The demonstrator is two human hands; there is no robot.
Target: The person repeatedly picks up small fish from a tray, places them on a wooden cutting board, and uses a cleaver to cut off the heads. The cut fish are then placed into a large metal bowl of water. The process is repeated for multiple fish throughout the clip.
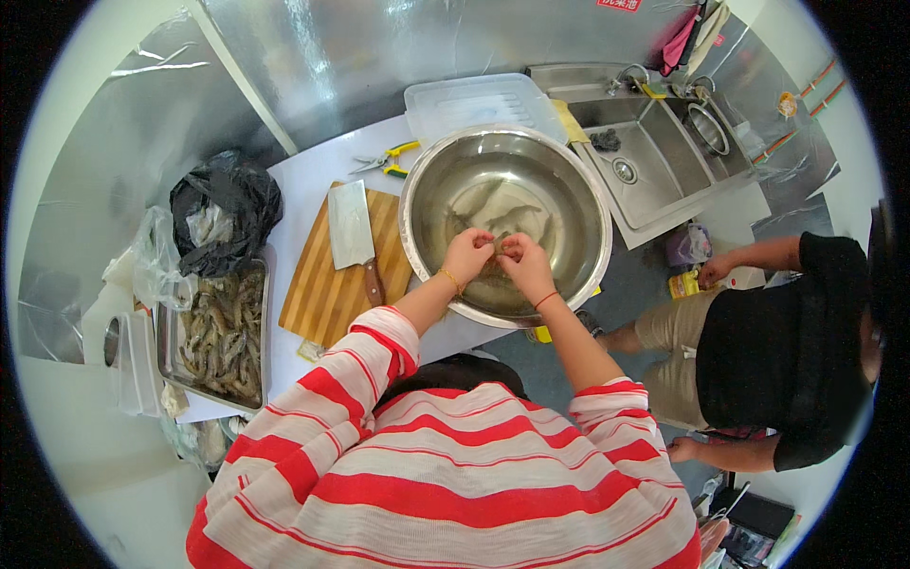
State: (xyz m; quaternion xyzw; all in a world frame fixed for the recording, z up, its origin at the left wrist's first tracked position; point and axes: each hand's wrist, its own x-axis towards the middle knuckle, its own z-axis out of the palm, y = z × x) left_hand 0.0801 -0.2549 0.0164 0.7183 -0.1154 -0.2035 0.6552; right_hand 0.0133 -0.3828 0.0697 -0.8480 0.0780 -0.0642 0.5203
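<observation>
Above the large steel basin [579,185], my left hand [469,254] and my right hand [525,262] meet with bent fingertips. Between them they pinch a small brownish thing, apparently a shrimp [498,245], mostly covered by the fingers. Several grey shrimp [517,213] lie in shallow water on the basin's bottom, just beyond my hands. Left of the basin, a cleaver [352,226] with a wooden handle rests on a striped wooden cutting board [309,291]. A metal tray [266,334] farther left holds a heap of shrimp [222,338].
Yellow-handled scissors [387,160] lie behind the board. A black plastic bag [224,206] sits at the tray's far end. Behind the basin is a translucent plastic lid [469,99]; a steel sink [640,160] stands right. A person [775,348] stands at right, holding a yellow container [684,284].
</observation>
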